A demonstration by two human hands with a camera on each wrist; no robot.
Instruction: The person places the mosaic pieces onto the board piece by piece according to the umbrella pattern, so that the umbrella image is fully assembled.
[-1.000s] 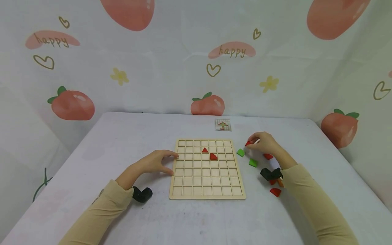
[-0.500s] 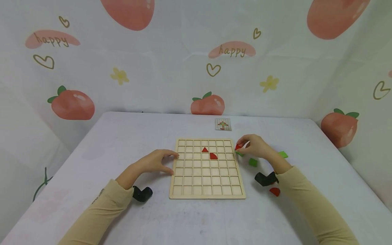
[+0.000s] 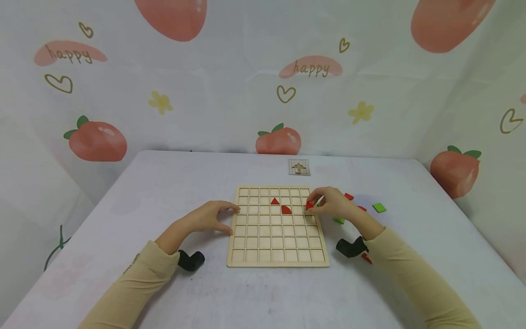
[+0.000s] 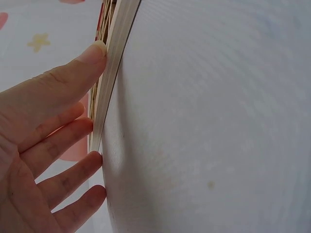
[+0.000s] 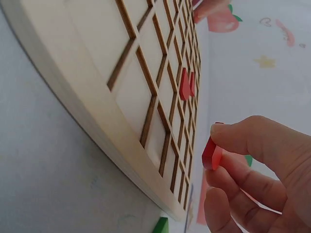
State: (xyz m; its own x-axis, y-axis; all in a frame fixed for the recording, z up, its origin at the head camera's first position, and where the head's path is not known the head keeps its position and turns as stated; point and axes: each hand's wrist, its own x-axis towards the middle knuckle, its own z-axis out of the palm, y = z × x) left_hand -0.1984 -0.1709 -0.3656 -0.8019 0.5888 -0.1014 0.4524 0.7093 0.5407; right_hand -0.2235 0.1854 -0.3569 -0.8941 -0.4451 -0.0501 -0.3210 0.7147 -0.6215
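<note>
A square wooden grid board (image 3: 278, 264) lies in the middle of the table. A red triangle (image 3: 275, 201) and a red quarter-circle (image 3: 286, 209) sit in its upper cells. My left hand (image 3: 209, 216) rests against the board's left edge, its thumb and fingertips touching the rim and its fingers loosely extended. Over the board's right side, my right hand (image 3: 333, 203) pinches a red block (image 5: 212, 154) between thumb and fingers, held above the cells. Fingers partly cover that block, so I cannot tell its full shape.
Right of the board lie loose pieces: a green square (image 3: 379, 208), another green piece (image 3: 339, 220) and several red ones, such as a red piece (image 3: 349, 196); the right arm partly covers them. A small pattern card (image 3: 299, 167) lies behind the board.
My right hand has moved left with the red block, from beside the board to over its right columns. Some loose pieces behind the hand now show. The left hand has stayed put.
</note>
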